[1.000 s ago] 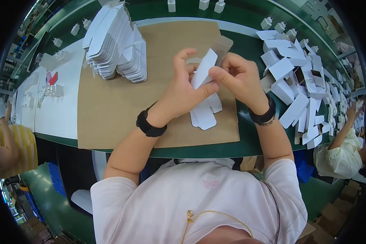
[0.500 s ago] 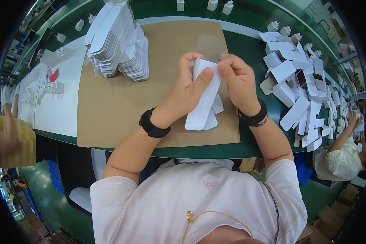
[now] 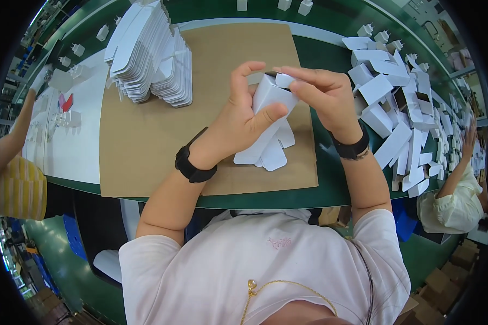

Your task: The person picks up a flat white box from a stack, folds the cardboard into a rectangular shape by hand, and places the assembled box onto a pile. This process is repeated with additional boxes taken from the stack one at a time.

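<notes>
A narrow white carton (image 3: 249, 153) stands tilted between my hands, its end flaps spread at the lower end. Around its body my left hand (image 3: 236, 122) is closed, thumb across the front face and index finger raised by the upper end. My right hand (image 3: 331, 103) pinches a small flap at that upper end, between thumb and fingers. A dark gap shows beside the flap, so this end is partly open. The left fingers behind the carton are hidden. Below lies a brown cardboard sheet (image 3: 157, 151). Flat white cartons are stacked (image 3: 138, 59) at its far left.
Folded-out white boxes lie in a heap (image 3: 393, 116) on the green table at right. Small white chargers (image 3: 305, 7) stand along the far side. A white sheet (image 3: 81, 146) with small parts lies left. One person's arm (image 3: 13, 127) is at left, another's (image 3: 461, 157) at right.
The carton has been squeezed from flat into a box shape and its upper end tipped toward me. My right hand has shifted onto the upper flap; my left index finger has lifted.
</notes>
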Tool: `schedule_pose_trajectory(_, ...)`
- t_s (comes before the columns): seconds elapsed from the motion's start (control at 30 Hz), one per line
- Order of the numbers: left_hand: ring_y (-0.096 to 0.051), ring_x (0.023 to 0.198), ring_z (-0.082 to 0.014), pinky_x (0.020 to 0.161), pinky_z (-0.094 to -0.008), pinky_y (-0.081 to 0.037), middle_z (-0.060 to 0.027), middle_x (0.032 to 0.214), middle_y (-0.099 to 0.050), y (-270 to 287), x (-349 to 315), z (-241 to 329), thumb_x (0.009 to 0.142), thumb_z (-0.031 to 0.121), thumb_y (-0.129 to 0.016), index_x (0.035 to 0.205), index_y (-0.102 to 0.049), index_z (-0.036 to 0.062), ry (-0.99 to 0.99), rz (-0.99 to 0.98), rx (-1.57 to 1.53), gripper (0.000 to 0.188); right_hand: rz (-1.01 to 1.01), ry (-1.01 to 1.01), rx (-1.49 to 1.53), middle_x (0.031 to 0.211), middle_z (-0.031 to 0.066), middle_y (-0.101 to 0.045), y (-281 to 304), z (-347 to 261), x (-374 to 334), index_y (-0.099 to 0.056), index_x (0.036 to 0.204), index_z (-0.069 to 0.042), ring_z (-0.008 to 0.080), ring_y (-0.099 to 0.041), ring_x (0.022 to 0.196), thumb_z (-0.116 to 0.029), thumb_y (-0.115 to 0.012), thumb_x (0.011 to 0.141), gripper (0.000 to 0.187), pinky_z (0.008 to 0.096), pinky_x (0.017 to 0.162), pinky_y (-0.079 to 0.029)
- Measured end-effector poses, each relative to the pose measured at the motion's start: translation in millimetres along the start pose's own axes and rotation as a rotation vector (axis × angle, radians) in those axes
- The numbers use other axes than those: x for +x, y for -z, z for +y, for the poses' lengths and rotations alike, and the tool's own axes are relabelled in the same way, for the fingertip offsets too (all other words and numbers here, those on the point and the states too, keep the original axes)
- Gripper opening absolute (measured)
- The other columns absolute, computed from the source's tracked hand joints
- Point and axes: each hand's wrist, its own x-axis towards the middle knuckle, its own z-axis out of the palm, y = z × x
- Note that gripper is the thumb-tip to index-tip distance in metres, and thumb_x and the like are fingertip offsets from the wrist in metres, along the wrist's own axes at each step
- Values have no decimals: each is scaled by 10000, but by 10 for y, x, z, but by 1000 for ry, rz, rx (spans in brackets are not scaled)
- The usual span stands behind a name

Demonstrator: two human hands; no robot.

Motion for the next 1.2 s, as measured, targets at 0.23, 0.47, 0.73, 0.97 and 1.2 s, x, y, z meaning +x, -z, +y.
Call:
schedule_pose_trajectory(0.23, -549, 845, -182, 717, -289, -449, -158, 951, -554, -2, 6, 4, 857, 394, -585, 1273, -129, 56, 50, 21, 42, 704, -77, 58, 2, 1025, 105, -647, -6, 33, -10, -644, 1044, -8, 121, -591, 901, -89, -613, 821, 239, 228, 793, -457)
schedule_pose_trajectory(0.47, -547, 821, -170, 706, -281, -448, -152, 924, -548, 22, 8, 34, 853, 402, -587, 1264, -136, 41, 31, -19, 17, 708, -183, 86, -60, 1052, 97, -638, 56, -13, 21, -637, 1064, -19, 148, -596, 919, -122, -609, 843, 246, 249, 811, -459)
schedule_pose_trajectory(0.73, -544, 841, -199, 762, -299, -432, -133, 930, -553, 42, 7, 7, 851, 455, -562, 1269, -178, 17, 79, 48, -24, 717, -42, 126, -214, 1168, 85, -580, 121, -41, -107, -571, 1164, -22, 147, -575, 948, -110, -632, 815, 365, 250, 832, -452)
schedule_pose_trajectory(0.97, -394, 1086, -364, 887, -459, -362, -231, 1111, -482, 213, -72, -226, 656, 413, -731, 1109, -503, -51, 87, 14, 1148, 687, 814, 173, -789, 1044, 70, -627, 2248, -903, -689, -605, 1135, -51, 129, -580, 935, -259, -587, 862, 343, 247, 804, -439)
schedule_pose_trajectory(1.2, -431, 962, -362, 848, -393, -375, -207, 962, -525, 128, -92, -183, 520, 352, -817, 1014, -534, -66, 277, -51, 1220, 706, 293, -170, -834, 949, 80, -660, 828, -73, -279, -598, 1122, -98, 110, -603, 753, -175, -651, 780, 355, 242, 669, -475)
